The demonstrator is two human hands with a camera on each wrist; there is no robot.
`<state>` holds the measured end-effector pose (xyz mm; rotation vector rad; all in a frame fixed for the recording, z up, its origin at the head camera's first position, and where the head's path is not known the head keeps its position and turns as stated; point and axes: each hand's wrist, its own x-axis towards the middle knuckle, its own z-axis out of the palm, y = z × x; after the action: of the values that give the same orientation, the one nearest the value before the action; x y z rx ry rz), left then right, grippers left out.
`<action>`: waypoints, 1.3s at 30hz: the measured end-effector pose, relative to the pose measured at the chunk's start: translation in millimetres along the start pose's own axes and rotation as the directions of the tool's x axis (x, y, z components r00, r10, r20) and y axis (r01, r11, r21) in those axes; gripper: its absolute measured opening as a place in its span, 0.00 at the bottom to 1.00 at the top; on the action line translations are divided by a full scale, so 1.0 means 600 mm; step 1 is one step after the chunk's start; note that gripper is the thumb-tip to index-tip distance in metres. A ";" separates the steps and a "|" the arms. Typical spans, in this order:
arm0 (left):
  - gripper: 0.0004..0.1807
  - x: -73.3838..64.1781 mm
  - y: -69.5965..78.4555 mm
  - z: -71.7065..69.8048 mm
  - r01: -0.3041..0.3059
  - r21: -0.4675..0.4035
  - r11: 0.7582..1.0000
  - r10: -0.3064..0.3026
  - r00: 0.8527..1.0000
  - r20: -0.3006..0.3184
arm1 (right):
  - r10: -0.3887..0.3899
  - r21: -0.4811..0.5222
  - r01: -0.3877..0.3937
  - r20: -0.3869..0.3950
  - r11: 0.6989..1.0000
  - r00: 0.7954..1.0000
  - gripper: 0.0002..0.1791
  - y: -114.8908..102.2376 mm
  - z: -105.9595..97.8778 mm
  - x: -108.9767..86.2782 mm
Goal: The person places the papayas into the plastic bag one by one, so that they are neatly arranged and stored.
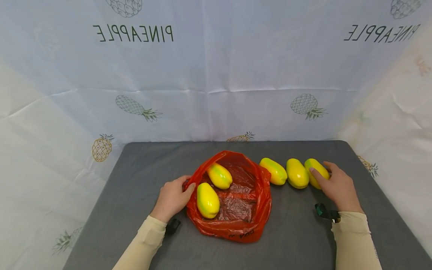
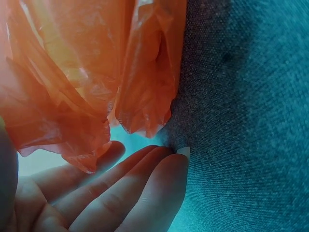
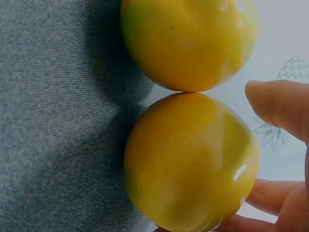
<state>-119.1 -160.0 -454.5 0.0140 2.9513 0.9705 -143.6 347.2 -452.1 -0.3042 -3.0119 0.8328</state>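
Observation:
A red plastic bag [image 1: 249, 232] lies with its mouth wide on the grey table, two yellow-green papayas [image 1: 207, 200] inside it. At its left rim my left hand [image 1: 173, 197] holds the plastic, thumb over the edge; in the left wrist view the other fingers [image 2: 111, 203] extend beside the crumpled bag [image 2: 91, 72]. To the bag's right, three papayas stand in a row. My right hand [image 1: 339, 187] is around the rightmost papaya [image 1: 315, 172], thumb on its left side and fingers on the far right. In the right wrist view a gap shows between thumb [image 3: 275, 104] and papaya [image 3: 188, 164].
The middle papaya [image 1: 297, 173] nearly touches the rightmost one, and the left papaya [image 1: 274, 171] lies against the bag's right rim. A pineapple-print cloth [image 1: 209, 67] hangs behind the grey table [image 1: 290, 232]. Each wrist carries a small dark camera [image 1: 325, 212].

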 end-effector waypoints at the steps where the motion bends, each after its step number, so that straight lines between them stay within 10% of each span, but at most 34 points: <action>1: 0.22 0.000 0.000 0.000 0.001 0.000 1.000 -0.001 1.000 0.002 | 0.003 -0.001 -0.003 0.002 1.000 1.000 0.51 0.000 0.000 0.000; 39: 0.22 0.002 0.000 0.001 0.002 0.002 1.000 -0.002 1.000 -0.004 | 0.020 -0.029 -0.019 0.021 0.999 1.000 0.51 0.006 0.002 0.002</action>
<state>-120.1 -159.7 -455.2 0.0087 2.9555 0.9687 -144.0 350.1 -455.0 -0.3275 -3.0481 0.8004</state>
